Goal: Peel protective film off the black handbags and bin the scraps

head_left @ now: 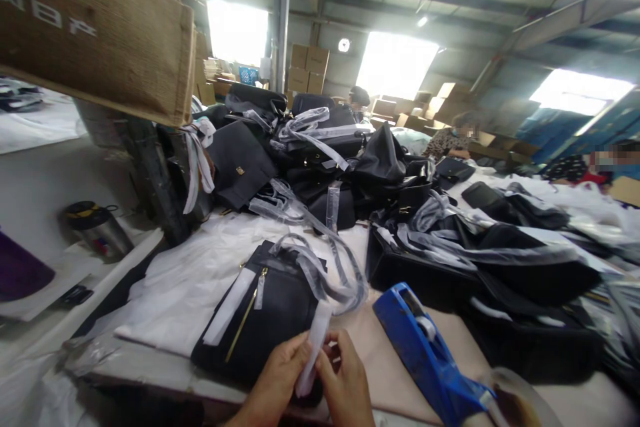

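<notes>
Pinching a white strip (311, 347) at six o'clock, the left hand (274, 380) and right hand (345, 383) both have their fingers closed on it, over a black handbag's (260, 310) near edge. A blue tape dispenser (425, 347) lies at four o'clock on the table (367, 353).

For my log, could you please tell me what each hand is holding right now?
Left hand: fingers closed on the white strip.
Right hand: fingers closed on the same strip.
</notes>
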Motion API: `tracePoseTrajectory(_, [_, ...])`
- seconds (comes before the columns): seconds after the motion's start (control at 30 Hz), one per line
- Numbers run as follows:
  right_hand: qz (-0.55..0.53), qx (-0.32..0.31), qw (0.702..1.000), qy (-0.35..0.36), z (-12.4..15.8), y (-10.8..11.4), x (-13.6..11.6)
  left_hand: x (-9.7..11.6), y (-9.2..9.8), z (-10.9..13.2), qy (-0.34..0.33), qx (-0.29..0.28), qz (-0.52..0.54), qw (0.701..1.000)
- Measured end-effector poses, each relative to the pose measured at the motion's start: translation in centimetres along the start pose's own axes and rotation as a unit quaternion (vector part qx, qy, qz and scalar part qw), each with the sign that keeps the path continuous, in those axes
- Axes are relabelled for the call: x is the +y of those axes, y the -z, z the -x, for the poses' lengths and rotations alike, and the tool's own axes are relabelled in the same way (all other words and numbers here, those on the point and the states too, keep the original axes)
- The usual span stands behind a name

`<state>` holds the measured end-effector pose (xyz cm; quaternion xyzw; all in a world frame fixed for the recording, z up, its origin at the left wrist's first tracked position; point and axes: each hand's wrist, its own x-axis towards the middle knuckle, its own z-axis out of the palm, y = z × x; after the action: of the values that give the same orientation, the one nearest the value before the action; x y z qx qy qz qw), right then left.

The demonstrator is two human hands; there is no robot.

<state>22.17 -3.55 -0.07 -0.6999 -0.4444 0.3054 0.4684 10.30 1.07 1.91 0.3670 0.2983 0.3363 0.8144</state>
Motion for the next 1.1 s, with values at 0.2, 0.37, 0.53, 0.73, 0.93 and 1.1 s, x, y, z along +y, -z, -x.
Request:
tracePoseTrajectory(0.2, [0.114,0.044,0.987,0.107,0.0,-0.5,0.4,0.3,-0.1,-0.3,0.005,0.009,-0.005,1.0])
tracePoseTrajectory(0.37, [0.144,0.081,0.981,0.104,0.3,-1.4,1.2,0.3,-0.1,-0.4,0.026,0.042,-0.009,0.999])
tracePoseTrajectory(0.53, [0.053,0.046,0.99,0.121,0.9,-1.4,0.9,0.3,0.2,-0.4,0.05,0.011,0.021,0.998])
tracePoseTrajectory(0.73, [-0.012,0.021,0.991,0.129,1.2,-1.1,1.1,0.1,0.1,0.1,0.046,0.019,0.018,0.999])
tracePoseTrajectory(0.93, [0.06,0.072,0.981,0.168,1.6,-2.2,1.4,-0.2,0.0,0.0,0.04,0.032,-0.023,0.998])
tracePoseTrajectory(1.1, [0.108,0.118,0.968,0.191,2.1,-2.9,1.9,-1.0,0.3,-0.7,0.018,0.045,-0.044,0.998])
